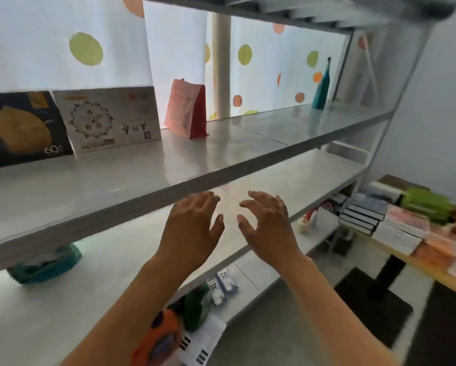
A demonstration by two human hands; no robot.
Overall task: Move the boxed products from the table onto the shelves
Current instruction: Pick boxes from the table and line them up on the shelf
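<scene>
Glossy grey metal shelves [132,178]; matt wooden table [438,277] edge; printed cardboard boxes [395,237].

Single head-worn, wide-angle view, close in front of a shelf unit.

The camera looks forward and down, tilted, along the grey shelves [221,154], which run from lower left to upper right. The tabletop [432,273] sits at the right edge, lower and farther off. Edges are blurred.

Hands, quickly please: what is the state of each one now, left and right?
Left hand: open, fingers spread, holding nothing.
Right hand: open, fingers loosely bent, holding nothing.
</scene>
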